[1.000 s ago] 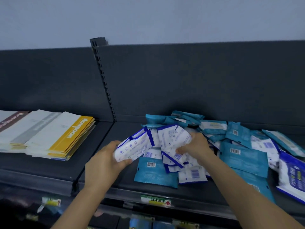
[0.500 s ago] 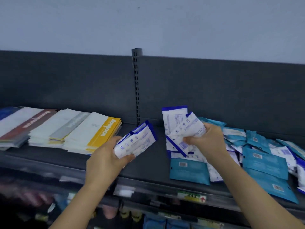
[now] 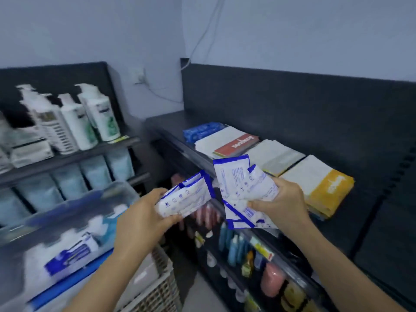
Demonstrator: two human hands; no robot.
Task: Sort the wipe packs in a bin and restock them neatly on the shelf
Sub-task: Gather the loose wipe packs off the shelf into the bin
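Wipe packs, white with blue edging, are held in both hands in front of the shelving and clear of any surface.

Left bundle of wipe packs (image 3: pixel 189 197): several packs stacked together and tilted up to the right. The left hand (image 3: pixel 141 219) grips their lower end, its fingers (image 3: pixel 172 219) curled round the stack with the thumb underneath.

Right bundle of wipe packs (image 3: pixel 236 179): a looser fan of packs, one standing upright above the rest and others hanging below the palm. The right hand (image 3: pixel 281 199) holds them, its fingers (image 3: pixel 256 204) closed tight on the crumpled middle. The two bundles sit just beside each other, and I cannot tell whether they touch.

Clear bin (image 3: pixel 117 188): lower left, near the left forearm. It holds more white and blue packs (image 3: pixel 72 253), which are blurred, so no count can be given.

Dark shelf (image 3: pixel 164 122): behind and to the right of the hands. On it, from the far end, lie blue packets (image 3: pixel 202 131), a red-banded packet stack (image 3: pixel 234 145), a grey-white stack (image 3: pixel 274 154) and a yellow-banded packet stack (image 3: pixel 328 188), all flat and side by side. The right hand overlaps the near edge of the yellow-banded stack in this view.

Lower tier: small bottles (image 3: pixel 236 244) in blue, yellow and pink, standing in rows.

Left unit: white pump bottles (image 3: pixel 99 115) upright on its upper shelf. A woven basket (image 3: pixel 157 291) stands below the bin.
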